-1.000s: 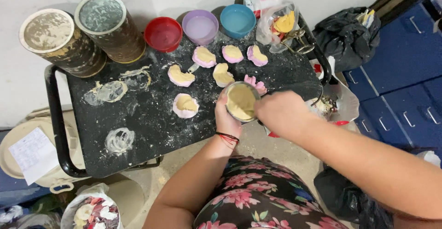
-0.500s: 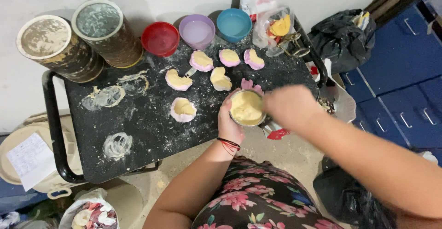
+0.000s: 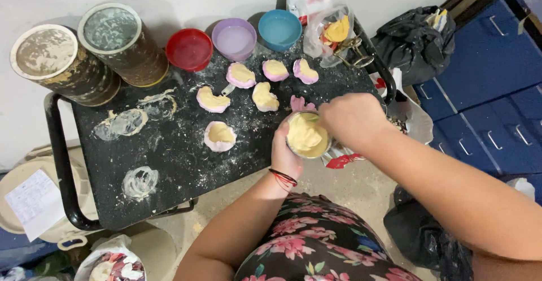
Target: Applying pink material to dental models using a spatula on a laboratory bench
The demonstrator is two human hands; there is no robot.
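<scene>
Left hand [image 3: 284,154] grip wrapped round cream-filled cup [image 3: 306,136], right hand [image 3: 351,120] fingers pinched over it

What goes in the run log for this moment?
left hand: holds cup | right hand: over cup | table: six filled moulds
</scene>
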